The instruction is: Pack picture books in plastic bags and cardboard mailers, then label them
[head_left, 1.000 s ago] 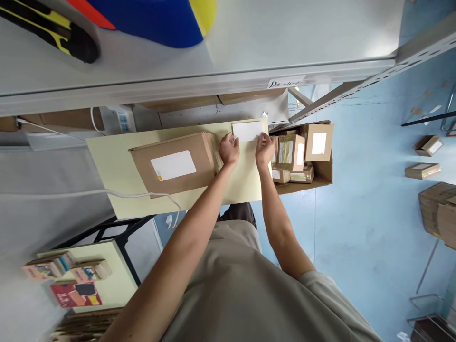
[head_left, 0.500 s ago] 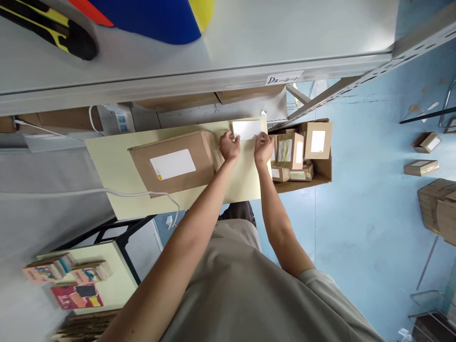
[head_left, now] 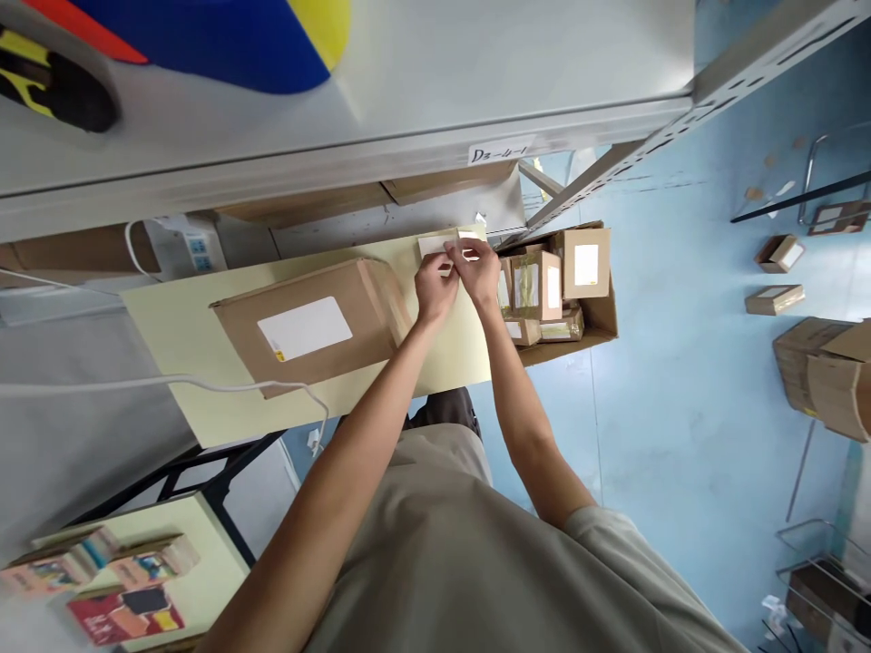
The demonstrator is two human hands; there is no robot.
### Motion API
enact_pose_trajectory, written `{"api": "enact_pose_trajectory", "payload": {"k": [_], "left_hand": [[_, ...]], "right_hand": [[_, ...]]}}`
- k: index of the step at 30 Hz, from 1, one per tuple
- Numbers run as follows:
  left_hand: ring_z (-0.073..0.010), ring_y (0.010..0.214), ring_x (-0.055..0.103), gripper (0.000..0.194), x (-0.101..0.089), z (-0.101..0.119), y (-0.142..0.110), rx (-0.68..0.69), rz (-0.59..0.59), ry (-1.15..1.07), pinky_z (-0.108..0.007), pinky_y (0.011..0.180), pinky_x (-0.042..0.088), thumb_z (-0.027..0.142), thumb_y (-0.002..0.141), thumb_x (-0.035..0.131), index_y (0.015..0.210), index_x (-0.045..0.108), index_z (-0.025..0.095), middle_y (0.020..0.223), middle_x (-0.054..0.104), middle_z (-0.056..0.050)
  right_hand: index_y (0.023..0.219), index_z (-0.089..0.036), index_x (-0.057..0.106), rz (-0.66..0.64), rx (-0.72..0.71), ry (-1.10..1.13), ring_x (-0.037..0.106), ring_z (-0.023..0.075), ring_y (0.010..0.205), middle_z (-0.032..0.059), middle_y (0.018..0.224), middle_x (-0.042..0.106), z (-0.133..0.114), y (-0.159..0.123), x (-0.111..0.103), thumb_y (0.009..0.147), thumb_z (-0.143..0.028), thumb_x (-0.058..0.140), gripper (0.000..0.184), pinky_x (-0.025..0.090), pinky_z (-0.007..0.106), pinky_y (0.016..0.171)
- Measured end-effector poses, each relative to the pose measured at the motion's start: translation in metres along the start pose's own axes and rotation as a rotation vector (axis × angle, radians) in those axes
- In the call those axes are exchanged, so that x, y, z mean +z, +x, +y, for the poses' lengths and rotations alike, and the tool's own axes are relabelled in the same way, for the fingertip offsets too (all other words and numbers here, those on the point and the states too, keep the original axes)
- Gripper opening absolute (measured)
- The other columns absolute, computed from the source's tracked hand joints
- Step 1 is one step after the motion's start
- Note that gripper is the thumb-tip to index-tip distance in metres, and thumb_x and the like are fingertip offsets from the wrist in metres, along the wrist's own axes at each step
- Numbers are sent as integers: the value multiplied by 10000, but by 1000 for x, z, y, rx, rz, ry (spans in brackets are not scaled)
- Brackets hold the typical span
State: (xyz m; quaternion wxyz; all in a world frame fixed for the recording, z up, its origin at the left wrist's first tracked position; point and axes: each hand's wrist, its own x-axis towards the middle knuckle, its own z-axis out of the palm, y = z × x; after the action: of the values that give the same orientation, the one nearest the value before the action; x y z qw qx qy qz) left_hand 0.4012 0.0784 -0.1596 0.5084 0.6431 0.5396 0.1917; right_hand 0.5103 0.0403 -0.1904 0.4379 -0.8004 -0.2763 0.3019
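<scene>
My left hand [head_left: 435,288] is closed, thumb and fingers pinched at the near edge of a white paper sheet [head_left: 428,244] on the pale yellow tabletop [head_left: 453,349]. Right beside it, my right hand [head_left: 478,269] is also closed on the sheet, its fingertips meeting those of the left. White paper shows on both sides of the right fingers; whether it is folded or in two pieces I cannot tell. To the left of my hands lies a big closed cardboard box [head_left: 319,322] with a white label [head_left: 305,328] on top.
An open carton [head_left: 602,331] of small taped boxes [head_left: 537,286] adjoins the table's right end. Above the far edge runs a grey metal shelf [head_left: 408,109] with a box cutter [head_left: 61,86]. A white cable [head_left: 231,388] crosses the left side. More boxes [head_left: 830,372] lie on the blue floor.
My right hand has moved left from the sheet's right corner to meet my left hand, covering the sheet's middle. The whole view has shifted slightly.
</scene>
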Motion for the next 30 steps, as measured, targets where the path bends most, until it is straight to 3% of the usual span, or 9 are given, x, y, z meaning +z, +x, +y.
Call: {"api": "enact_pose_trajectory", "payload": {"k": [3,6,10,14,18,22,26,30], "left_hand": [[-300,1430,711,247,0,4,-2,117,-141,78,-426,1201,605,195,1024,738,1241,848,236,1465,783,-123],[-343,1605,576,433,3,1,5,208,-248,259,-510,1400,428,158,1002,721,1427,794,205,1645,685,-168],[-417,1740,383,739,17,-6,21,267,-447,446,-612,1434,350,191,979,711,1706,580,179,1894,402,-167],[-451,1744,358,828,30,-10,30,260,-520,524,-673,1418,352,286,1000,690,1790,462,187,1932,320,-167],[-451,1746,332,884,32,-9,32,267,-511,554,-646,1436,338,271,956,719,1789,449,150,1937,305,-171],[-463,1739,331,924,28,-2,35,287,-522,574,-613,1441,358,289,913,783,1761,466,109,1928,312,-194],[-453,1720,341,950,26,1,41,292,-545,596,-589,1427,403,310,867,861,1731,497,153,1907,358,-180],[-469,1713,346,953,25,-3,45,285,-574,627,-593,1392,454,320,848,893,1705,513,144,1904,348,-203]], "right_hand": [[1186,-200,812,37,13,-3,789,245,1030,84,1093,844,4,10,-27,1124,-601,681,427,640,386,1024],[1309,-195,793,95,3,2,776,234,1017,83,1124,838,12,18,-59,1148,-515,655,383,641,387,996],[1329,-197,794,164,1,-6,768,253,1099,109,1178,830,30,28,-83,1188,-525,552,431,627,424,1025],[1269,-178,801,212,58,-37,769,269,1126,136,1177,829,55,42,-85,1180,-500,571,405,612,438,1055],[1166,-168,779,264,126,-34,769,246,1091,145,1156,831,73,52,-81,1161,-448,637,314,610,393,1044],[1078,-180,765,271,140,-18,757,231,1039,119,1107,833,79,52,-75,1157,-439,657,292,618,384,1026],[1004,-203,763,246,147,-10,747,208,906,65,996,822,81,50,-67,1148,-427,674,280,635,379,942],[951,-176,775,288,207,8,758,239,921,101,976,840,89,40,-73,1095,-429,717,297,633,394,946]]}}
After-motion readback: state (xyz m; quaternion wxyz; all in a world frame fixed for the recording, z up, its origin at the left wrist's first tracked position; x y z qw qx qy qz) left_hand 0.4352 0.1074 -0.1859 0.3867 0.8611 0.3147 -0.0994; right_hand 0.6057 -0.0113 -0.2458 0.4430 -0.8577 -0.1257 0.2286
